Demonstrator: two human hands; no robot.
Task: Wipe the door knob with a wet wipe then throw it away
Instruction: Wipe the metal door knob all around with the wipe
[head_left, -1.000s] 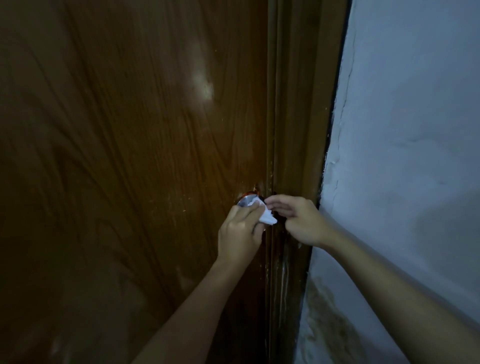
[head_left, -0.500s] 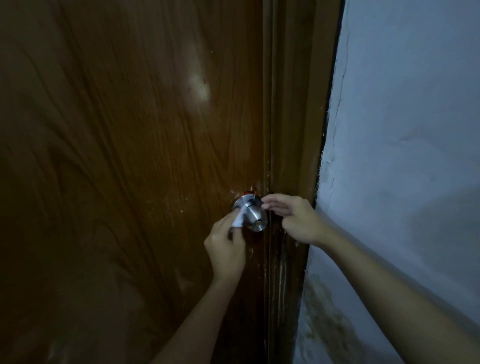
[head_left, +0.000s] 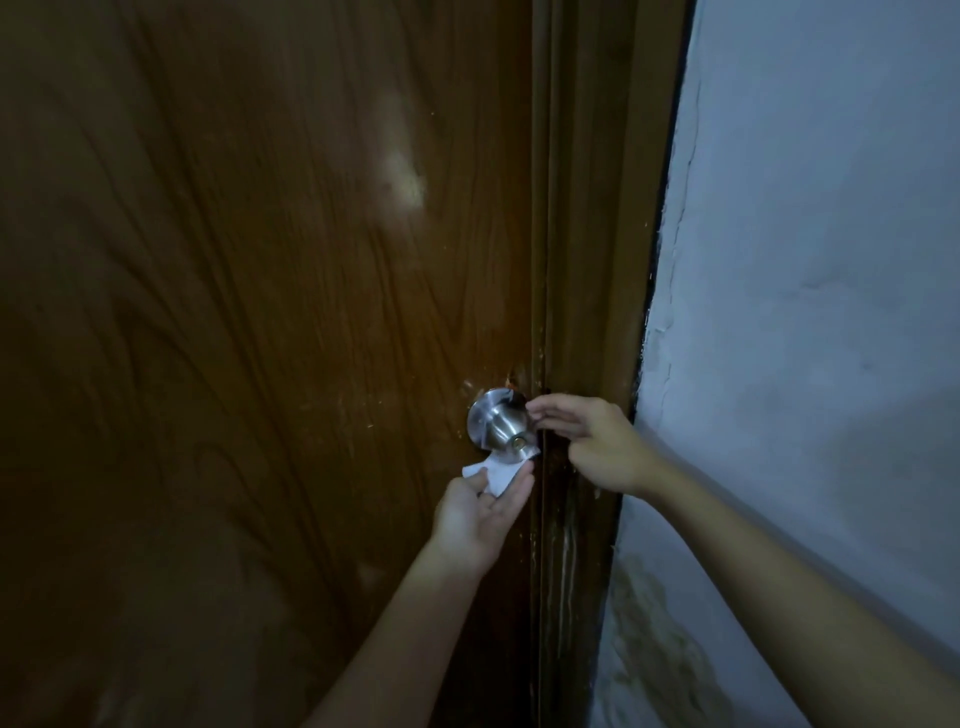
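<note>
Wiping is at the underside of the door knob (head_left: 501, 428) now. The left hand (head_left: 480, 512) is palm-up below it, and the wet wipe (head_left: 496, 474) lies across its fingers (head_left: 514, 488), pressed up against the lower edge of the knob — the thumb holds one corner down, the other fingers are loosely together and a little curled. The right hand (head_left: 592, 441) is at the other side, near the door frame (head_left: 587, 260). Its fingertips (head_left: 537, 408) are close together just beside the knob's upper right edge; if they really touch the metal, I cannot tell.

To do this step well, I think the left fingers should cup more around the knob, so that the wipe follows the round shape and does not only touch one point. The neck behind the fingers — between knob and door (head_left: 260, 312) — probably needs a pass too. Part of the wipe hangs free past the thumb; folding it in would prevent slipping.
</note>
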